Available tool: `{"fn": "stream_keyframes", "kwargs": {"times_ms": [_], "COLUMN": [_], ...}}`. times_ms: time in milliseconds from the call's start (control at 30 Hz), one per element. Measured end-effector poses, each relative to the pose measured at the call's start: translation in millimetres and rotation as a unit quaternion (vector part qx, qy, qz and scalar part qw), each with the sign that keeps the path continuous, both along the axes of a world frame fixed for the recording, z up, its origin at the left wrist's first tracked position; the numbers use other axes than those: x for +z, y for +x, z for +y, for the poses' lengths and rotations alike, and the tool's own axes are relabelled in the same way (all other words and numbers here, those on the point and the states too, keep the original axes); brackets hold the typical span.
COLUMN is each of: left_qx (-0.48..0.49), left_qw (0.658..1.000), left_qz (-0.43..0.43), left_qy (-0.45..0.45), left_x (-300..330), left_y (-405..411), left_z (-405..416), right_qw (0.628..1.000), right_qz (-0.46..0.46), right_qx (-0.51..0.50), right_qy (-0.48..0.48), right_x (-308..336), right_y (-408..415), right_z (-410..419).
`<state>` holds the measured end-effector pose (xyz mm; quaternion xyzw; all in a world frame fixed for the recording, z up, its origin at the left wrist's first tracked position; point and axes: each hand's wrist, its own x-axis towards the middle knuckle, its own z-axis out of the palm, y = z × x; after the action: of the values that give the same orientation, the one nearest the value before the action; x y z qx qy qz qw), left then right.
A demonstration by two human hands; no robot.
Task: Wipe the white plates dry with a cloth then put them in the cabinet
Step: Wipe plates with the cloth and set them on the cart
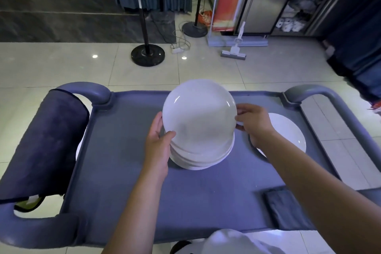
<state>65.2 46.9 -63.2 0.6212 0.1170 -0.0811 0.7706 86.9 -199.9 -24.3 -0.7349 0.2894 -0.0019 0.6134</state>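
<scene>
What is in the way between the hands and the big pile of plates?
Nothing visible. The left hand and the right hand already hold the stack of white plates by its sides.

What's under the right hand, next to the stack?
A single white plate lies flat on the cart tray, beside the plate stack. The right hand and forearm cover its near-left part.
</scene>
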Motion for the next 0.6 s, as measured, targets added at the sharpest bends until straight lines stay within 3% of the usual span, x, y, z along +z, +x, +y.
{"fn": "stream_keyframes", "kwargs": {"times_ms": [167, 267, 500, 600], "left_qx": [-0.006, 0.014, -0.187, -0.211], "left_qw": [0.996, 0.996, 0.981, 0.976], "left_qz": [-0.087, -0.092, -0.049, -0.030], "left_qy": [-0.006, -0.005, 0.007, -0.040], "left_x": [23.6, 36.2, 51.5, 51.4], "left_y": [4.0, 9.7, 0.7, -15.3], "left_z": [1.9, 8.0, 7.1, -12.4], "right_qw": [0.991, 0.982, 0.979, 0.984], "right_qz": [-0.134, -0.182, -0.198, -0.175], "right_qx": [-0.023, -0.033, 0.002, 0.009], "right_qy": [0.021, 0.042, 0.038, 0.015], "right_x": [10.7, 20.6, 50.5, 51.2], "right_y": [-10.3, -12.3, -14.5, -21.2], "right_z": [2.7, 0.0, -26.3, -48.8]}}
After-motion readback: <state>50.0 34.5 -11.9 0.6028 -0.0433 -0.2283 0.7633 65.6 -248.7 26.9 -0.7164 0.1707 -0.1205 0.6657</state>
